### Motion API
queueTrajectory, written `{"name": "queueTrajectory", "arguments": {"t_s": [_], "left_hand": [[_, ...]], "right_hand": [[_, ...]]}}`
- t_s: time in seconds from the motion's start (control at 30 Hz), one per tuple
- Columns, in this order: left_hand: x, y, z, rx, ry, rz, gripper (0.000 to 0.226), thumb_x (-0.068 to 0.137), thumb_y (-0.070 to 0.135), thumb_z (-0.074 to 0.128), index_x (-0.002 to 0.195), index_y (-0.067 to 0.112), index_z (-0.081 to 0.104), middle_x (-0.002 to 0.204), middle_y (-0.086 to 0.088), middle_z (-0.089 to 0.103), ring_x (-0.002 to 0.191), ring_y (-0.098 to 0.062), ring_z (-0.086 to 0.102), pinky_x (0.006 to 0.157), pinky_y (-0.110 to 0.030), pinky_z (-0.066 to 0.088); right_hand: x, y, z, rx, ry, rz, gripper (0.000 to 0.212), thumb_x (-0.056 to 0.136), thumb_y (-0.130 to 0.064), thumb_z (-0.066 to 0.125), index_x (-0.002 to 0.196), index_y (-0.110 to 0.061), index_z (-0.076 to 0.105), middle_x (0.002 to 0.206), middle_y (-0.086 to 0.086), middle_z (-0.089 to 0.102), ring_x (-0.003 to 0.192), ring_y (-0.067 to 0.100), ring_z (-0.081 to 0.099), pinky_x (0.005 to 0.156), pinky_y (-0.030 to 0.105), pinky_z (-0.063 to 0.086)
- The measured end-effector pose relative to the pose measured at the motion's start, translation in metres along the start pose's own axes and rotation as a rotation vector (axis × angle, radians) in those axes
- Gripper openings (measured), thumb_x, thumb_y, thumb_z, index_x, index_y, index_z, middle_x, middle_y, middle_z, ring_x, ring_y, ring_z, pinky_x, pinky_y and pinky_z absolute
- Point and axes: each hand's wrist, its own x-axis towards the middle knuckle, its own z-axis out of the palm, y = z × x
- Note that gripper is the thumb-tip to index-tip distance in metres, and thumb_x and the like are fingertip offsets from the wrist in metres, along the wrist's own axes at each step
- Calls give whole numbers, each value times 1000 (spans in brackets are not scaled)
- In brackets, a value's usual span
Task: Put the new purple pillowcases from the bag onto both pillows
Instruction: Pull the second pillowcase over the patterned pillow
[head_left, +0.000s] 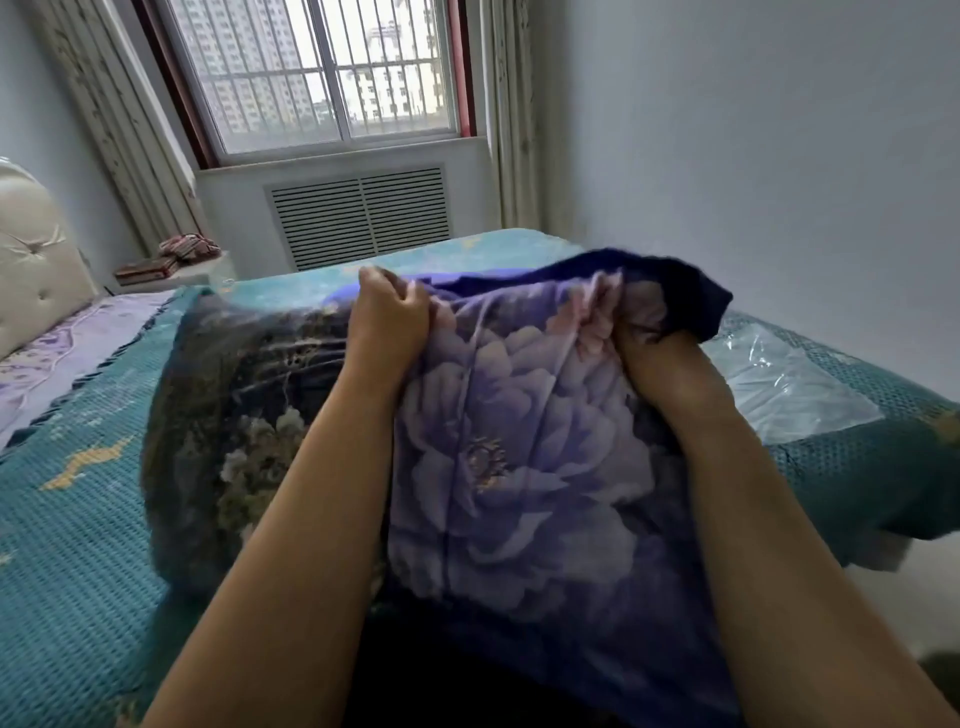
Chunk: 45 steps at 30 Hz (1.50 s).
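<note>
Pillowcase stretches between left hand and right hand.

Purple fabric pillowcase: lavender peony print, gold-brown flower centre, dark navy ground and inner lining. Dark pillow under it: black-brown, pale beige flower print, blurred. Teal waffle-weave bedspread: yellow-orange motifs, scattered. Lilac patterned sheet by cream tufted headboard. Clear plastic bag: glossy, whitish glare. Red-brown window frame, white bars. Cream curtains: faint mottled pattern. Walls pale blue-grey. Red-striped cloth on white nightstand.
</note>
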Motion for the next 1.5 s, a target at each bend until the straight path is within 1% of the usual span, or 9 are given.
{"name": "queueTrajectory", "arguments": {"t_s": [0.2,0.3,0.5,0.67,0.87,1.03,1.3,1.4,1.5], "left_hand": [[-55,-79,58,186,-490,-137,37,89,23,59,121,8,50,113,-16,63,107,-30,59,83,-29,42],[-65,-86,69,266,-491,-86,38,89,42,56,115,15,58,116,-12,62,109,-28,57,92,-35,45],[-72,-83,71,149,-424,-162,53,89,45,57,128,11,45,125,-10,58,115,-26,55,91,-32,40],[-81,-94,72,112,-392,-180,53,90,45,55,130,12,42,129,-12,55,117,-28,54,94,-35,41],[-86,-95,73,112,-363,-187,51,92,41,52,131,12,39,133,-11,53,121,-29,51,98,-36,40],[-80,-92,73,62,-386,-273,53,87,41,61,126,7,47,118,-10,62,109,-26,59,90,-32,43],[-66,-97,84,124,-419,-360,43,82,40,66,100,1,62,98,-11,69,94,-27,64,72,-26,40],[-68,-95,82,152,-408,-339,44,81,40,67,103,3,58,100,-9,68,94,-27,63,74,-28,42],[-66,-96,81,182,-409,-310,46,79,41,67,106,5,55,100,-4,66,93,-24,62,77,-30,44]], "right_hand": [[-18,36,51,-297,-80,12,80,85,-64,46,134,-2,40,138,26,36,126,41,41,104,45,38],[-26,45,68,-387,-185,15,94,79,-73,45,143,-6,32,146,26,27,131,38,39,103,44,38],[-19,23,73,-621,-92,-114,34,98,-31,43,124,-12,53,131,14,54,126,33,44,96,42,41],[-23,-9,73,-661,-117,-109,32,97,-19,41,126,-11,50,131,13,54,122,33,48,96,41,39],[-34,-16,94,-167,-84,-240,27,99,-28,42,110,-6,53,115,19,62,109,35,56,84,36,41],[-31,29,115,-156,-180,-200,29,94,-32,51,105,-7,61,116,21,57,105,34,55,92,39,43],[8,68,74,709,137,197,31,80,8,45,104,-11,50,102,16,59,86,36,65,80,47,55],[18,92,54,312,303,282,39,84,-16,64,115,3,51,123,26,51,108,36,56,91,41,46],[19,94,57,166,-49,379,79,88,-57,51,129,10,47,130,32,50,121,40,50,98,41,41]]}}
